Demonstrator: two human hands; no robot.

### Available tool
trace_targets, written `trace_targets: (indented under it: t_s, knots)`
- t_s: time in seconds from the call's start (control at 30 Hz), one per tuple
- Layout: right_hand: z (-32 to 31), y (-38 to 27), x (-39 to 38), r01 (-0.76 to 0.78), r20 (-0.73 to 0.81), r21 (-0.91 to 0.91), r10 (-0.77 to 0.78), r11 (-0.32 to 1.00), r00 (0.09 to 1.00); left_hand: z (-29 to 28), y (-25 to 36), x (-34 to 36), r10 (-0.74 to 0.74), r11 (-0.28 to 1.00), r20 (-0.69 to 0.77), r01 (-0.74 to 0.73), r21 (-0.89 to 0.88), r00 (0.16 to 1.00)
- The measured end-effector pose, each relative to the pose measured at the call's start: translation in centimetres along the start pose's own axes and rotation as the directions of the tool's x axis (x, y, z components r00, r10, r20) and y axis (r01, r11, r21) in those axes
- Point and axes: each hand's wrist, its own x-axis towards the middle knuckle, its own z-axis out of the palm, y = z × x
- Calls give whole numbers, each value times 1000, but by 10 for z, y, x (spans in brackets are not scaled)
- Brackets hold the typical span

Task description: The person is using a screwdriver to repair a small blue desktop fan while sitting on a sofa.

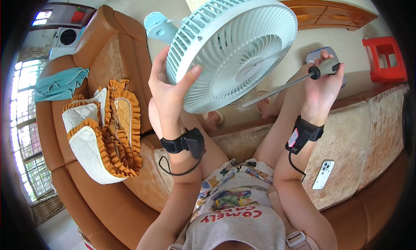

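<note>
A light blue fan (242, 55) with a round slatted grille is held up in front of me, tilted. My left hand (171, 83) grips its left rim, the thumb over the front edge and the fingers behind. A small screw spot shows on the rim near its upper left. In my right hand (323, 83) is a screwdriver (281, 89) with a grey and black handle and a long metal shaft. Its tip points down and left, below the fan's lower right edge and apart from it. Part of the fan's base is hidden behind the grille.
I sit on a brown leather sofa (104, 202). A ruffled quilted cover (97, 150) and a teal cloth (60, 83) lie to the left. A phone (323, 174) rests on the seat at right. A red stool (385, 61) and a wooden cabinet (325, 15) stand beyond.
</note>
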Motion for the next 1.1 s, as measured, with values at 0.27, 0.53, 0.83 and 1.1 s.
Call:
trace_targets:
  t_s: [0.27,0.53,0.83,1.1]
  knots:
    - [10,-64,64,278,104,141,-293,950,950,-6,-11,-7,59,989,49,-65,134,997]
    - [49,31,202,338,530,-691,129,639,838,-15,-25,1,123,948,99,-146,283,987]
    - [48,99,295,611,654,-755,213,237,726,-25,-31,13,208,865,181,-267,425,961]
    - [114,100,360,865,837,-298,325,-404,440,-35,-28,13,161,877,203,-235,419,966]
